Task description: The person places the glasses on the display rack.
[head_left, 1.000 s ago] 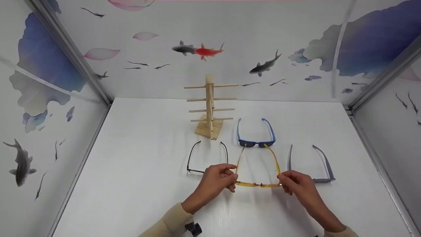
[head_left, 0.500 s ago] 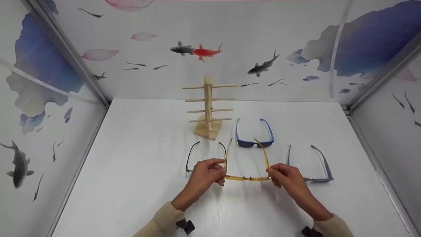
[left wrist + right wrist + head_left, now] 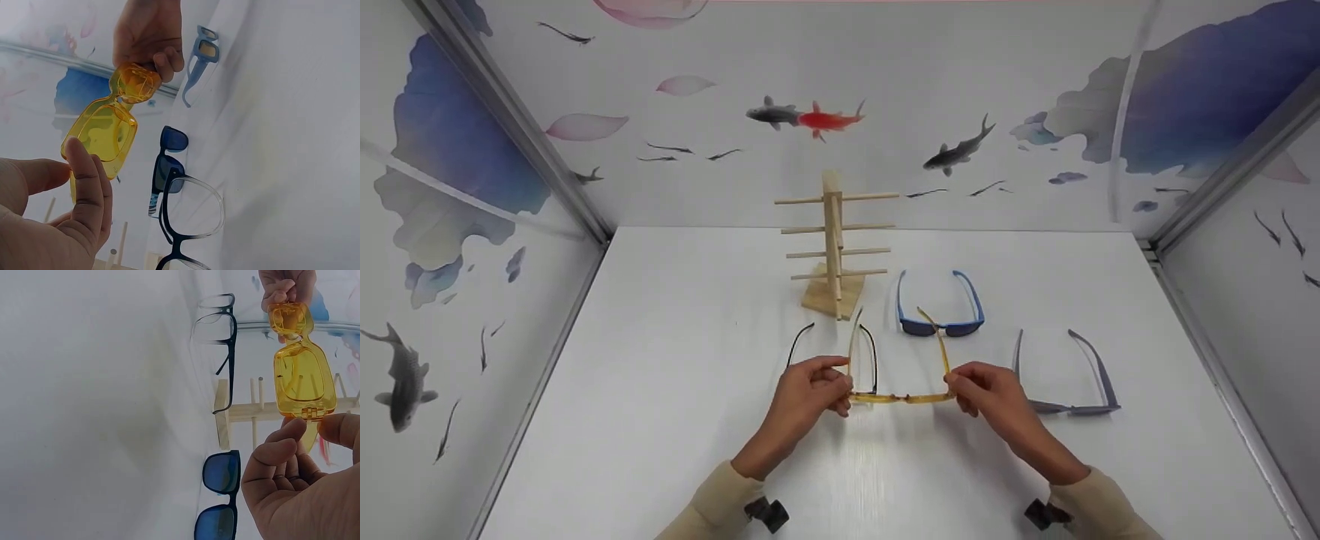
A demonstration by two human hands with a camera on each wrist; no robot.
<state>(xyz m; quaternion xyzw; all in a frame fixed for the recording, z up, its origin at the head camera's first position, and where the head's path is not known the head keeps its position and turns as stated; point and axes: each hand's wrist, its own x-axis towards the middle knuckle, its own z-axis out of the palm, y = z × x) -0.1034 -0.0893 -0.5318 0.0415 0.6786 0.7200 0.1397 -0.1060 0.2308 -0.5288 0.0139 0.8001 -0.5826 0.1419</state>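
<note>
Both hands hold a pair of yellow glasses [image 3: 900,398] above the table, its temples unfolded and pointing away toward the stand. The left hand [image 3: 811,390] pinches the left hinge corner between thumb and fingers. At the opposite hinge corner, the right hand [image 3: 990,391] pinches the frame. Yellow see-through lenses [image 3: 304,374] show in the right wrist view. Behind the left hand lie black-framed glasses [image 3: 175,236], partly hidden by that hand in the head view. A wooden stand [image 3: 832,240] with several crossbars rises farther back.
Blue sunglasses [image 3: 940,328] lie right of the stand, beyond the yellow pair. Grey glasses [image 3: 1093,409] rest to the right of the right hand, partly covered by it. Printed walls with metal edge strips [image 3: 547,150] enclose the white table [image 3: 660,360].
Both hands have carried the yellow glasses leftward and slightly away, from in front of the blue sunglasses to over the right side of the black-framed pair. The head view has shifted slightly.
</note>
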